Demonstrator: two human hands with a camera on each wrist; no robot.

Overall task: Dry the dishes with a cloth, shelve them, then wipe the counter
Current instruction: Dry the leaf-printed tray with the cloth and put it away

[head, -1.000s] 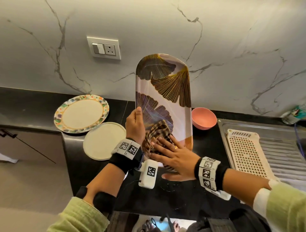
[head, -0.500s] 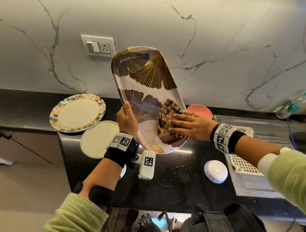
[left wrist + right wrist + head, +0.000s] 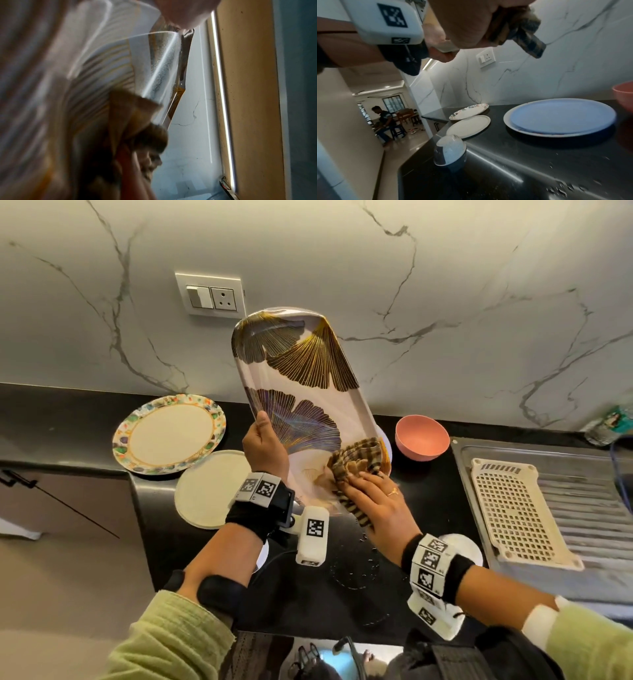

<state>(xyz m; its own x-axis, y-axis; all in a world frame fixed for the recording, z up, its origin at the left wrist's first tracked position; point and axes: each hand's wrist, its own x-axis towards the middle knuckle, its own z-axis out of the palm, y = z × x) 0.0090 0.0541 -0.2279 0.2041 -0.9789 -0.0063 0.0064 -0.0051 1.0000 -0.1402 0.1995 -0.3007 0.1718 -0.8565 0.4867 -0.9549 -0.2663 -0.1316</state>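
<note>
L hand (image 3: 265, 448) grips tray (image 3: 301, 381) edge; R hand (image 3: 378, 505) flat, pressing cloth (image 3: 356, 462) on it

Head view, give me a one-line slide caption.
Left hand holds a leaf-patterned tray upright above the counter while right hand presses a checked cloth against it.

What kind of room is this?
Most likely a home kitchen: a black stone counter with plates, a steel sink drainboard holding a cream plastic rack, and a marble-look wall.
</note>
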